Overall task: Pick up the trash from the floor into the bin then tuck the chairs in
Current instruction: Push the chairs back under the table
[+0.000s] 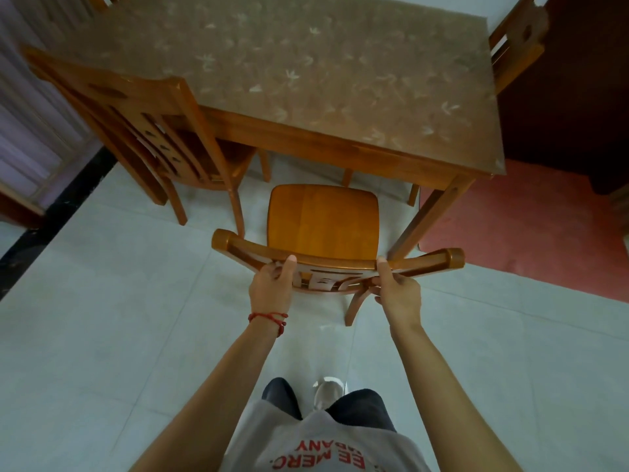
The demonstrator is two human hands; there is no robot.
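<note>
Both hands are wrapped around the top rail of the near chair (323, 223), one at each side. The left hand (270, 287) holds the rail left of the middle, with the thumb on top. The right hand (396, 291) holds it right of the middle, thumb on top too. They are apart from each other, and each one is closed tight on the wood.

The chair sits right in front of the person, with its seat pointing away, toward the surface (306, 80). The rail runs from left to right, so both hands are about the same way from it, and neither is nearer. The front edge of the seat is just at the edge of the surface, but most of the seat is out in the open. I think the job now is to push the chair straight ahead so the seat slides under.

The thing to watch is the table leg (432, 216) on the right. It stands very close to the right side of the seat, so the chair could bump it if it goes in crooked. On the left, another chair (143, 131) is already partly tucked in, and its legs are near, but there is a gap.

The floor (102, 335) is pale tile, and no trash or bin shows here. A red mat (527, 226) lies on the right
</note>
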